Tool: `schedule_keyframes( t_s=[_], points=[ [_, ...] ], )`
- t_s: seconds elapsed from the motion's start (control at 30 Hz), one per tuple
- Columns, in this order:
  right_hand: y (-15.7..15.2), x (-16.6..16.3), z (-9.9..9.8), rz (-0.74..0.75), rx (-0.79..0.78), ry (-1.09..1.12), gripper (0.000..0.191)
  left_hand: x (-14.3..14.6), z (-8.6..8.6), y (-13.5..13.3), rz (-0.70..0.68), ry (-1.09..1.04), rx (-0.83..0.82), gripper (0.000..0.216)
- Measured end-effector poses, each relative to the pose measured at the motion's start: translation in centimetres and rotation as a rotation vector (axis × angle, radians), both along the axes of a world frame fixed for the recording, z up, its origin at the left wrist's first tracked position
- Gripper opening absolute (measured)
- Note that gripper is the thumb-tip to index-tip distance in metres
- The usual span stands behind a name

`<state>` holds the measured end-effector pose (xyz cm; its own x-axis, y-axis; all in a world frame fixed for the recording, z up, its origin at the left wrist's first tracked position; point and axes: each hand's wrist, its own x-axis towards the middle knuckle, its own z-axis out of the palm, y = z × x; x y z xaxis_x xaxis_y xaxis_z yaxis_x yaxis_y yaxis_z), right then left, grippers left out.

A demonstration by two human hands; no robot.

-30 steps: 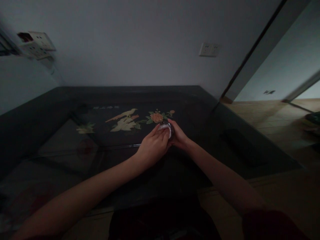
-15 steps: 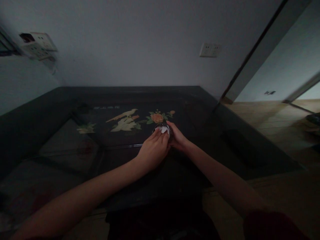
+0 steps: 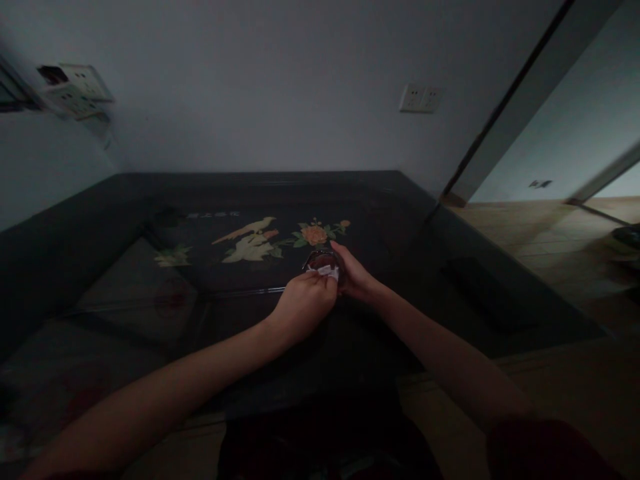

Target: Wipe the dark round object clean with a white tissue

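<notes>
Over the middle of the dark glass tabletop (image 3: 385, 233), my right hand (image 3: 354, 272) is wrapped round the right side of a small round container (image 3: 320, 257). Its rim is shiny and its inside looks dark reddish brown; the exact kind is hard to tell in the dim light. Pinched in the fingers of my left hand (image 3: 306, 301) is a crumpled white tissue (image 3: 326, 271), which lies at the near side of the container's mouth. My left fingers are curled, and their tips are partly hidden.
Flower and bird pictures (image 3: 250, 243) show on the table. Toward its right side lies a dark flat object (image 3: 485, 293). Behind stands a pale wall with a socket (image 3: 421, 99), and more sockets (image 3: 83, 83) are at the left. Wooden floor (image 3: 530, 247) lies to the right.
My left hand has drawn slightly back toward me, its fingers curling with the tissue. More of the container's dark inside now shows. My right hand has barely moved.
</notes>
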<state>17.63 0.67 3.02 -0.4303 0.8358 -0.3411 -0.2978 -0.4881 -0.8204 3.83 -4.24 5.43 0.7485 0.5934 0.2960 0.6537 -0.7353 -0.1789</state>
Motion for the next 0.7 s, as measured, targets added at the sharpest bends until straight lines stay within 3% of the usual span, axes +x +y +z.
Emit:
schedule_keyframes(
  t_s=[0.33,0.57,0.7],
  points=[
    [0.3,0.2,0.0,-0.101,-0.03,-0.012,0.051,0.2,-1.0,0.8,0.031,-0.043,-0.036,0.03],
    [0.4,0.4,-0.1,-0.063,0.018,-0.019,0.054,-0.4,-0.3,0.7,0.015,-0.059,-0.103,0.019],
    [0.5,0.4,0.2,-0.091,-0.003,0.001,0.051,-0.6,-0.7,1.4,-0.019,-0.112,0.0,0.024]
  ],
)
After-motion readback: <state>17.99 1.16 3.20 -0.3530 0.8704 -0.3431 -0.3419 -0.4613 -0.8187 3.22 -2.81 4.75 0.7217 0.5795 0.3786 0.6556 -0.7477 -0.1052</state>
